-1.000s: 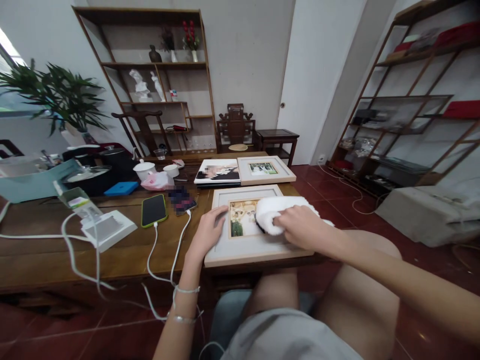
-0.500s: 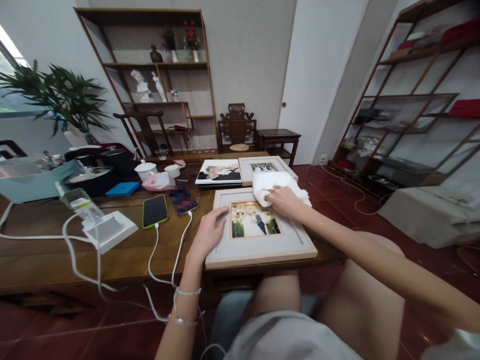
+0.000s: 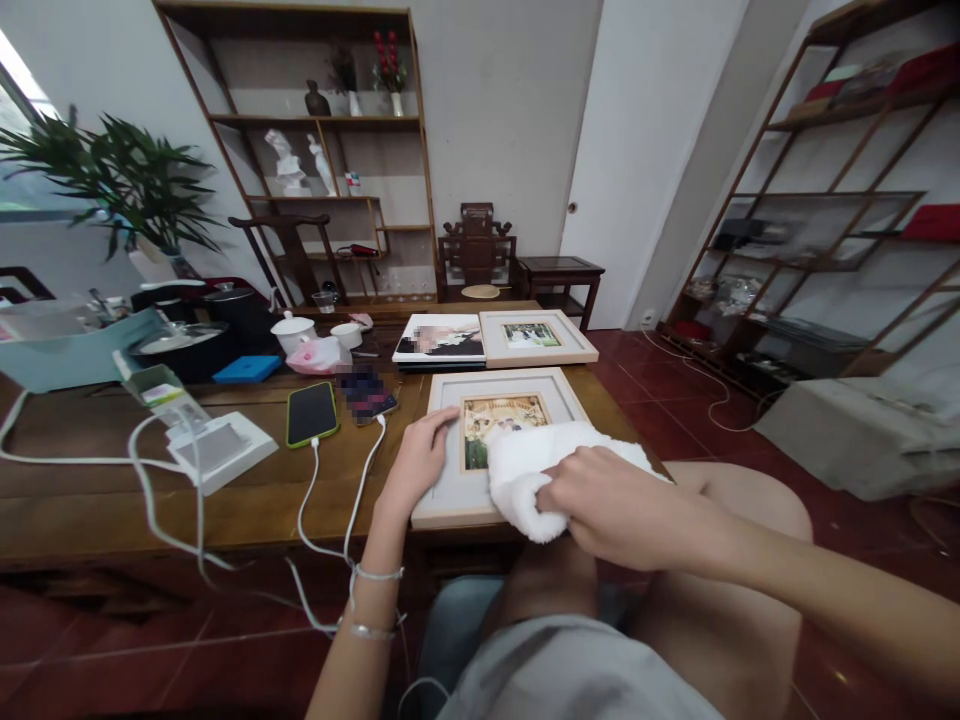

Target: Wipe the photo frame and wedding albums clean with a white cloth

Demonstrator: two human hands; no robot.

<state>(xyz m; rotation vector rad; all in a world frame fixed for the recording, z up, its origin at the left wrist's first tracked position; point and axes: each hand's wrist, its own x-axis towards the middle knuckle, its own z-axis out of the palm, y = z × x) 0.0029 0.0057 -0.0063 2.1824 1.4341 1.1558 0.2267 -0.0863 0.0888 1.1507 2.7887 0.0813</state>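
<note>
A light wooden picture frame (image 3: 466, 520) with a wide pale mat lies flat at the table's front edge. The photo (image 3: 480, 425) in its middle shows two people, partly covered now. My right hand (image 3: 604, 500) grips a bunched white towel (image 3: 551, 450), which lies over the frame's lower right part and hangs past its near edge. On the frame's left side rests my left hand (image 3: 422, 455), fingers stretched out toward the photo, holding nothing. Behind are a second framed photo (image 3: 577, 352) and a stack with a photo print (image 3: 442, 338) on top.
Left of the frame lie a green-cased phone (image 3: 313, 415) and a second phone (image 3: 367, 395), both on white cables. Farther left stand an open white box (image 3: 225, 450), a blue box (image 3: 246, 369), a pink bag (image 3: 319, 355), a lidded white cup (image 3: 291, 330) and dark pots (image 3: 180, 350).
My right hand has drawn the towel from the frame's far right corner toward me, down to its near right part. My left hand stays in place on the left side.
</note>
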